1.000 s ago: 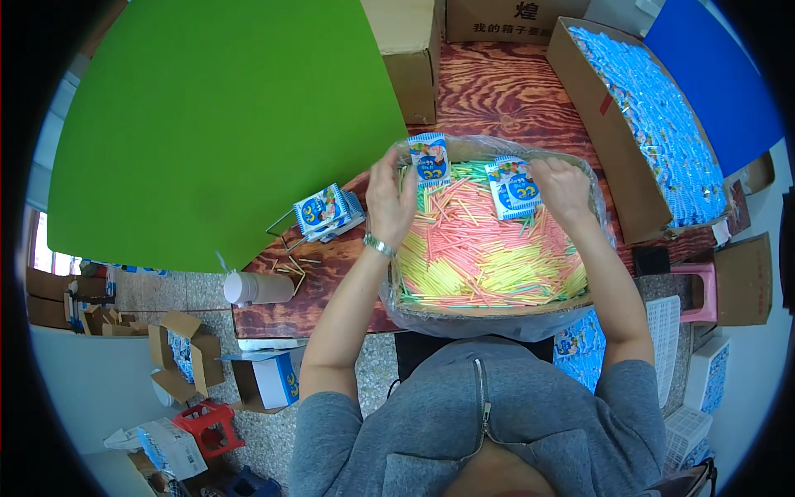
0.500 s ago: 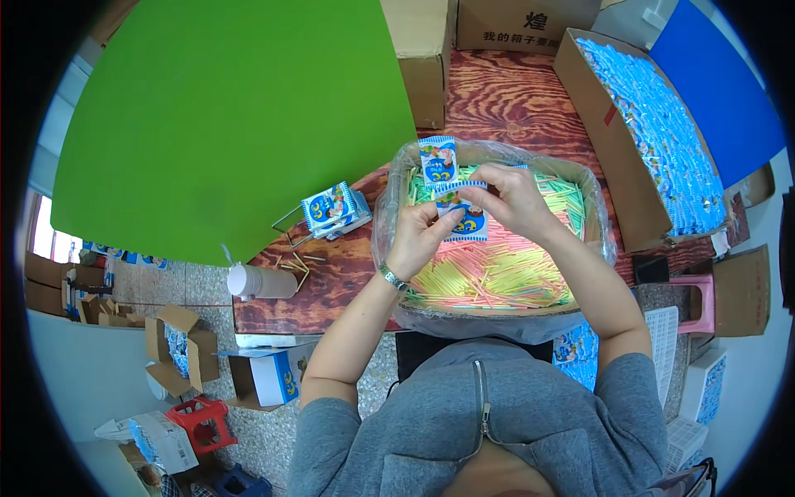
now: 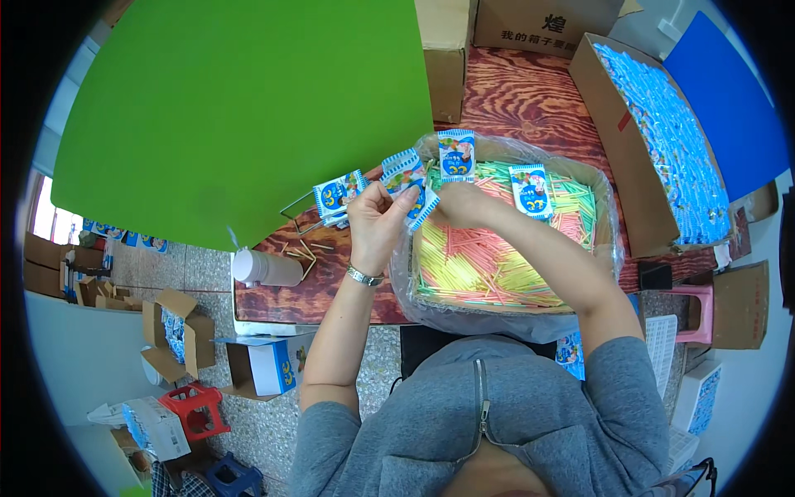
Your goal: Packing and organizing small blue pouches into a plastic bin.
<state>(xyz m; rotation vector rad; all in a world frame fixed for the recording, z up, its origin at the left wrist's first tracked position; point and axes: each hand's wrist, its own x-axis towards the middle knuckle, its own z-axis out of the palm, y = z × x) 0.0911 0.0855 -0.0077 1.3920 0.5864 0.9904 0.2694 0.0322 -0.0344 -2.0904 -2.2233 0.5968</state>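
My left hand point(image 3: 378, 222) is closed on a small blue-and-white printed packet point(image 3: 403, 176), thumb on top, above the left rim of a plastic-lined box point(image 3: 613, 240). The packet is bent and looks crumpled at its lower right end. Beside that end is my right hand point(image 3: 465, 205), fingers curled down and mostly hidden. Thin pink, yellow and green sticks point(image 3: 472, 277) fill the box. Two more packets lie there: one packet point(image 3: 456, 156) at the far edge, another packet point(image 3: 531, 191) on the sticks at right.
Left of the box, a small pile of packets point(image 3: 338, 193) rests in a wire stand. Loose sticks point(image 3: 308, 253) and a pale bottle point(image 3: 267, 268) are nearby. A big green board point(image 3: 248, 108) covers the far left. At right stands a carton point(image 3: 617, 149) full of blue packets.
My left hand has shifted left with the packet, now tilted. My right hand has come down and left, uncovering the packet on the sticks at right. The whole view has turned slightly.
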